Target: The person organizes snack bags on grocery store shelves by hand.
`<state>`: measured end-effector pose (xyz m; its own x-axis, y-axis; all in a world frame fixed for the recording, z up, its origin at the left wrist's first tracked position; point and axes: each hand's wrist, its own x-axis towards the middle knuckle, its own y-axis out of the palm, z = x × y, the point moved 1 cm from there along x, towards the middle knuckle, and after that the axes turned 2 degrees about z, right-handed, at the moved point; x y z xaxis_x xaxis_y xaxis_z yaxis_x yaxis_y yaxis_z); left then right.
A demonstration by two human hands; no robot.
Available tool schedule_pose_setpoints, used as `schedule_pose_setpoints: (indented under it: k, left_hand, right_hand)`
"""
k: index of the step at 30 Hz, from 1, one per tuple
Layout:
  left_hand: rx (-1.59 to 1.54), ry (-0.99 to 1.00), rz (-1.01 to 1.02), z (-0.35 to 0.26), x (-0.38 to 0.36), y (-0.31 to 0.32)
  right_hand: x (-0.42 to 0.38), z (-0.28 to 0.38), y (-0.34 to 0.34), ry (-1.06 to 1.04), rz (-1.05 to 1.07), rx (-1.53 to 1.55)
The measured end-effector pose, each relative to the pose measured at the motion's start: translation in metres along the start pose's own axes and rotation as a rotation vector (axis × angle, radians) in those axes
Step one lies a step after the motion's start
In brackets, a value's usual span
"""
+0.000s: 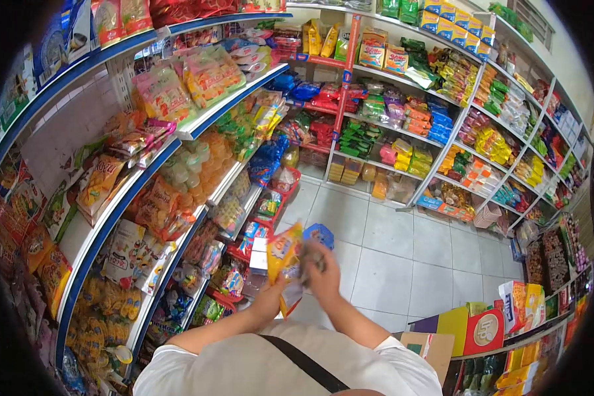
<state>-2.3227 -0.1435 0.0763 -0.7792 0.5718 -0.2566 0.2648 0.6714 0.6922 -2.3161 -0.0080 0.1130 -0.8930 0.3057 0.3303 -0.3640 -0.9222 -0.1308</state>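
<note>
In front of my body, my left hand (269,300) is closed on the lower left edge of a yellow and orange packaged bag (284,252). The bag is held upright, slightly tilted; its exact contents cannot be read. My right hand (324,276) is at the bag's right side, fingers closed around a dark grey, crumpled cloth (310,259). The cloth is partly smeared and appears to touch the bag. Just beyond the hands, a blue plastic stool (320,235) stands on the floor, partly hidden by them.
Packed snack shelves (168,155) curve along my left. Racks of coloured packets (412,119) line the back and right. Red baskets (287,196) and a white box (258,256) sit low at left. A cardboard box (435,350) stands near my right elbow. Pale tiles (402,264) cover the floor.
</note>
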Motion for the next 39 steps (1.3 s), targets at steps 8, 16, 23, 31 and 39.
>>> schedule_pose_setpoints:
  k: [8,16,23,31,39]
  left_hand:
    - [-0.165,-0.023,-0.003,-0.013,-0.007,0.005]
    - [-0.075,-0.047,-0.049,-0.025,-0.021,0.015]
    - [-0.055,-0.013,0.099,-0.009,-0.012,-0.016]
    - [-0.265,-0.109,0.229,-0.036,-0.031,-0.037]
    - [0.181,0.021,-0.074,-0.027,-0.006,-0.054]
  right_hand:
    - [0.002,-0.014,0.016,-0.415,0.219,-0.380]
    - [0.004,-0.021,-0.001,-0.254,-0.076,-0.226]
    - [-0.004,0.005,0.026,-0.679,0.257,-0.348]
    - [0.007,-0.097,-0.019,0.568,0.075,0.784]
    - [-0.009,-0.044,0.002,0.625,0.262,1.008]
